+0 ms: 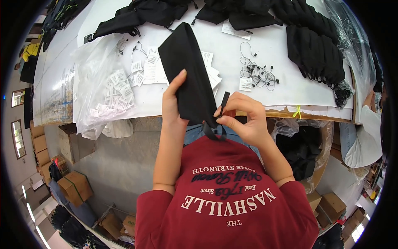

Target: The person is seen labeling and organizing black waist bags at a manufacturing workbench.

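Observation:
A flat black fabric pouch is held up in front of me, tilted, above the table's near edge. My left hand is closed around its left side, the thumb lying on the front face. At the pouch's lower right corner, my right hand pinches a narrow black pull tab between thumb and fingers. Just below that corner hangs a black strap loop. Whether the tab is joined to a zipper is hidden by my fingertips.
Tangled black tag strings and a small white tag lie right of the pouch. A clear plastic bag with many printed labels is at the left. Stacked black pouches cover the far right, near plastic sheeting.

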Demonstrator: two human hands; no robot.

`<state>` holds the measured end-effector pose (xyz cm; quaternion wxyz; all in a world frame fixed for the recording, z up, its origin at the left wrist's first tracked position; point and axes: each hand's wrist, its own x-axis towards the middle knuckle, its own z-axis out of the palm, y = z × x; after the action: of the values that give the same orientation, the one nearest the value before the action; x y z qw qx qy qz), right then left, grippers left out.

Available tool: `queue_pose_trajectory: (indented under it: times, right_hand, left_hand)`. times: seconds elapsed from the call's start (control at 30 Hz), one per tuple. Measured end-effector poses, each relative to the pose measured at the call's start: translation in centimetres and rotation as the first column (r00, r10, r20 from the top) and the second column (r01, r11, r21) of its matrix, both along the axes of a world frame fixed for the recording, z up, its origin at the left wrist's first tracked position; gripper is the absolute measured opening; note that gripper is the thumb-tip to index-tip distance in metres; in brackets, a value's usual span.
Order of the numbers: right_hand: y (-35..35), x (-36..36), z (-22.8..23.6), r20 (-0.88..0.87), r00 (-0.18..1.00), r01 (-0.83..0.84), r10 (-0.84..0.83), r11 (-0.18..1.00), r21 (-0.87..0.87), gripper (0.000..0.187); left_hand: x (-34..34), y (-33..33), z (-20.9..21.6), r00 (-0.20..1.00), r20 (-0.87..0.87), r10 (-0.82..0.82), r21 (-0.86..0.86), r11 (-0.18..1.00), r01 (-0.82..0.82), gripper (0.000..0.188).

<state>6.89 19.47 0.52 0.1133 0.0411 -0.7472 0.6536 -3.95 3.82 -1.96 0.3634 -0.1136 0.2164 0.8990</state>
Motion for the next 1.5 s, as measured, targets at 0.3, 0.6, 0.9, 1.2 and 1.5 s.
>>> queue_pose_trajectory:
  times: [0.3, 0.6, 0.9, 1.2, 1.5]
  right_hand:
    - [-1.0, -0.5, -0.6, 0.027, 0.998, 0.058, -0.058, 0.998, -0.019, 0.009]
    - [-0.4, -1.4, -0.9, -0.007, 0.980, 0.196, -0.200, 0.956, 0.218, 0.014]
    - [1.0, -1.9, -0.7, 0.109, 0.993, -0.064, 0.048, 0.986, 0.153, 0.012]
    - [0.8, -2.0, 1.5, -0.244, 0.966, 0.237, -0.086, 0.672, 0.702, 0.056]
    - [1.8, -2.6, 2.1, -0.144, 0.984, 0.142, -0.100, 0.936, 0.321, 0.052]
  left_hand:
    - [-0.3, -0.5, -0.9, 0.995, -0.034, 0.094, -0.046, 0.994, -0.096, 0.025]
    - [-0.7, -0.2, -1.1, 0.981, -0.105, 0.164, -0.308, 0.932, -0.189, 0.032]
    - [-0.9, -0.3, -2.1, 0.992, -0.009, 0.129, -0.260, 0.957, -0.127, 0.033]
    - [1.1, 0.4, 0.9, 0.974, -0.059, 0.217, -0.217, 0.950, -0.225, 0.035]
    - [1.9, -3.4, 1.3, 0.672, -0.736, -0.079, -0.530, 0.686, -0.499, 0.056]
